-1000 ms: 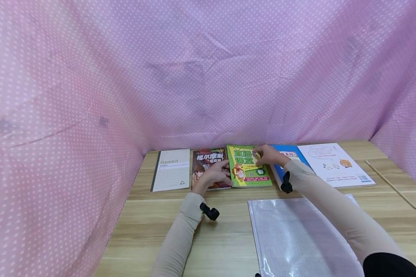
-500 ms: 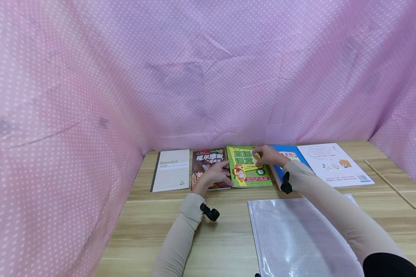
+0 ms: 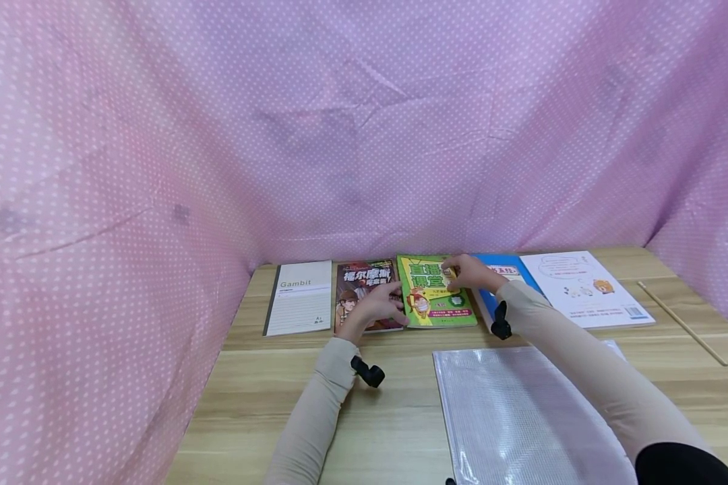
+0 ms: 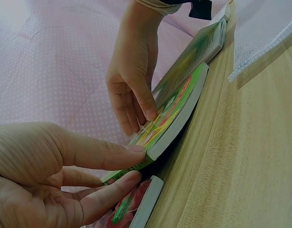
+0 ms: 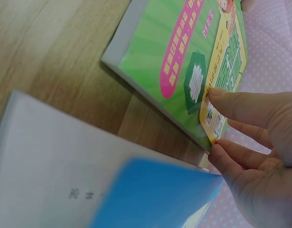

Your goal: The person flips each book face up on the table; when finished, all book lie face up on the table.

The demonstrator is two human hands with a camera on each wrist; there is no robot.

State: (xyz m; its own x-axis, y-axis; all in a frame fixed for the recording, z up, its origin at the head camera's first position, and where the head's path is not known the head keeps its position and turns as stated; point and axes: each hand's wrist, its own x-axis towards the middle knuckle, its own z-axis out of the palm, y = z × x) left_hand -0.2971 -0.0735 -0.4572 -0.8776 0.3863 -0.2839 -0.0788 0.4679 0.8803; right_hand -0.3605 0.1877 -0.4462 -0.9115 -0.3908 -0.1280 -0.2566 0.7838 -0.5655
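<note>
A green book [image 3: 439,296] with yellow and pink print lies in the middle of a row, between my hands. My left hand [image 3: 377,306] pinches its spine side; in the left wrist view the thumb rests on the cover's corner and the index finger is at the spine's lower edge. That edge sits slightly raised, with a dark gap beneath. On the opposite long edge, my right hand [image 5: 259,142] holds the book, thumb on the cover and fingertips at the side. A dark red comic-style book [image 3: 364,325] is partly hidden beneath my left hand.
A Gambit notebook [image 3: 300,303] lies at the row's left end. To the right are a blue-covered book [image 3: 509,266] and a white book [image 3: 588,289]. A thin wooden stick [image 3: 685,325] lies far right. Nearer sits a translucent mesh pouch [image 3: 509,404], partly under my right forearm. A pink dotted cloth [image 3: 364,135] hangs behind.
</note>
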